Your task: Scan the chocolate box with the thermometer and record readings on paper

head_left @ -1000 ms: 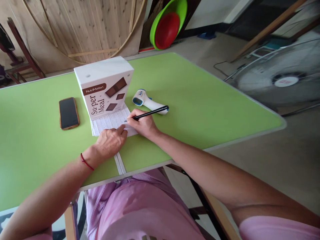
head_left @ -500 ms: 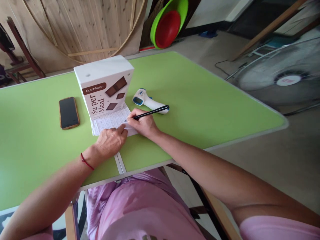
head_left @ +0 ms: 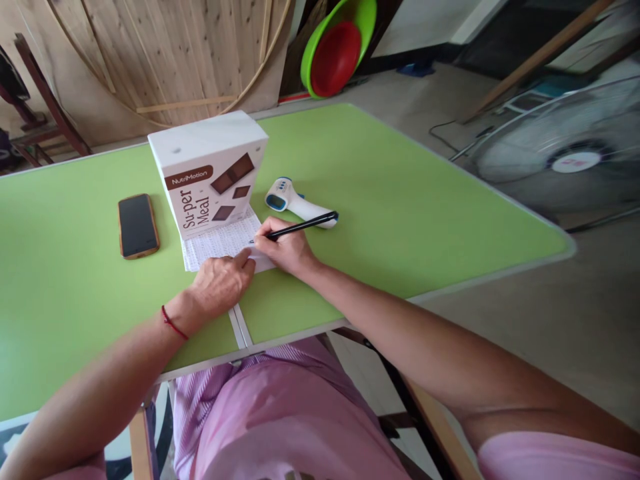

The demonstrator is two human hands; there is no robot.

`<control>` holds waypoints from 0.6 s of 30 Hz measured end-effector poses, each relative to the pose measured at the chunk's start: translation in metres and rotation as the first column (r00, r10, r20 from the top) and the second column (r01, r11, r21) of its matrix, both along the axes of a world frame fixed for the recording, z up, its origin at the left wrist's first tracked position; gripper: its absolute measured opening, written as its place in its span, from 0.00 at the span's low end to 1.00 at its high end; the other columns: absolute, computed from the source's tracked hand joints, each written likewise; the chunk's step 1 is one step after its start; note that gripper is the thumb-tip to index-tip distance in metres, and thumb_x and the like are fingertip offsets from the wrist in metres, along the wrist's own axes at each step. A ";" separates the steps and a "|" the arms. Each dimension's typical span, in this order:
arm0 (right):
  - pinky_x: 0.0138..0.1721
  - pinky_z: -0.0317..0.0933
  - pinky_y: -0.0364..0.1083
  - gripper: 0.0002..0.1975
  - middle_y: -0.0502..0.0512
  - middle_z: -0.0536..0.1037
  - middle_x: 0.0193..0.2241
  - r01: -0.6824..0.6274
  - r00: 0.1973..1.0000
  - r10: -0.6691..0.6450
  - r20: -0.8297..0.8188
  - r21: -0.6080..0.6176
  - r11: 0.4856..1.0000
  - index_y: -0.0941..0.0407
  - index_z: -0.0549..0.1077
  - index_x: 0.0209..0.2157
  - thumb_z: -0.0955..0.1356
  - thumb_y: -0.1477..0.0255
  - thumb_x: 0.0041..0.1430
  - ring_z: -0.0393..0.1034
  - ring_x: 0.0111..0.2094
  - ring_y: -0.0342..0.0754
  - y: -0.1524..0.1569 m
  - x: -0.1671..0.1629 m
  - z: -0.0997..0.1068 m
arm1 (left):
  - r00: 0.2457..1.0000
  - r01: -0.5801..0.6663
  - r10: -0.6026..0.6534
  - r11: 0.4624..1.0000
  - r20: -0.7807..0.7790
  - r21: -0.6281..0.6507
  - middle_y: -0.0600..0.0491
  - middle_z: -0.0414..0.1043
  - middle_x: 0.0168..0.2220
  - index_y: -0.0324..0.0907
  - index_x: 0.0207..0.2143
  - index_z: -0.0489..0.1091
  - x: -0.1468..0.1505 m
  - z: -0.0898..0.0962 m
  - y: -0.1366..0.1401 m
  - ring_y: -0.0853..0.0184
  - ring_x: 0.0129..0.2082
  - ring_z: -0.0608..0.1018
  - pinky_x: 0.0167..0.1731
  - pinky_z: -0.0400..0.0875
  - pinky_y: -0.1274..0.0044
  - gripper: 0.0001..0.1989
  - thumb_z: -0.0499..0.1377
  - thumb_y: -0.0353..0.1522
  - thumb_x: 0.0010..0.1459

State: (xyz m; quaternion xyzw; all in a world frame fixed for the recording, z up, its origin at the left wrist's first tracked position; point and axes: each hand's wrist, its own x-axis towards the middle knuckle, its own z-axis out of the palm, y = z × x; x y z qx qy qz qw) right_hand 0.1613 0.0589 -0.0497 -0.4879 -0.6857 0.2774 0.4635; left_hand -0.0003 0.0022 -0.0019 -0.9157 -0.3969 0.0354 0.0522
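Note:
My right hand is closed around a black pen, whose tip touches a sheet of paper covered in small writing. Just left of it, my left hand lies on the paper's near edge, holding nothing, its fingers partly bent and the index finger close to the pen tip. A white "Super Meal" box stands upright on the far part of the sheet and hides some of it. Beyond my right hand lies a white and blue infrared thermometer, partly behind the pen.
A phone in a brown case lies left of the box on the green table. A floor fan stands past the table's right edge. Green and red basins lean at the back, near a wooden panel.

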 end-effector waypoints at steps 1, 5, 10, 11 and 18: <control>0.25 0.55 0.43 0.05 0.47 0.70 0.18 -0.003 1.000 0.003 -0.004 0.004 1.000 0.54 0.65 0.20 0.67 0.72 0.45 0.60 0.21 0.42 0.000 0.000 0.000 | 1.000 -0.002 0.002 1.000 0.000 -0.003 0.42 0.73 0.47 0.34 0.38 0.71 0.000 0.000 0.000 0.67 0.27 0.77 0.16 0.61 0.78 0.14 0.46 0.22 0.64; 0.26 0.56 0.43 0.05 0.47 0.70 0.18 -0.011 1.000 0.011 -0.008 0.006 1.000 0.53 0.65 0.20 0.66 0.72 0.45 0.60 0.21 0.43 0.000 0.000 -0.001 | 1.000 -0.013 0.014 1.000 0.005 -0.023 0.43 0.73 0.47 0.35 0.38 0.71 0.000 0.000 0.000 0.68 0.27 0.77 0.17 0.61 0.78 0.14 0.46 0.23 0.65; 0.25 0.55 0.43 0.05 0.48 0.71 0.18 -0.011 1.000 0.011 -0.008 -0.003 1.000 0.53 0.65 0.20 0.66 0.71 0.45 0.60 0.22 0.43 0.000 0.000 0.000 | 1.000 -0.003 0.004 1.000 0.016 -0.005 0.42 0.74 0.44 0.35 0.37 0.71 0.000 0.000 -0.001 0.68 0.27 0.77 0.18 0.63 0.78 0.14 0.46 0.22 0.63; 0.25 0.55 0.43 0.05 0.48 0.71 0.18 -0.014 1.000 0.014 -0.009 -0.002 1.000 0.53 0.65 0.20 0.66 0.70 0.45 0.60 0.21 0.43 0.000 0.000 0.000 | 1.000 -0.003 0.003 1.000 0.016 -0.002 0.42 0.74 0.43 0.35 0.37 0.71 -0.001 0.000 -0.001 0.68 0.27 0.77 0.18 0.63 0.78 0.14 0.46 0.22 0.63; 0.24 0.56 0.42 0.05 0.47 0.71 0.18 -0.023 1.000 0.022 0.005 0.013 1.000 0.54 0.65 0.20 0.66 0.71 0.46 0.61 0.21 0.43 0.000 -0.001 -0.001 | 1.000 -0.008 0.007 1.000 0.016 0.008 0.42 0.73 0.45 0.35 0.38 0.71 -0.001 -0.001 -0.001 0.66 0.28 0.78 0.18 0.66 0.78 0.12 0.48 0.23 0.64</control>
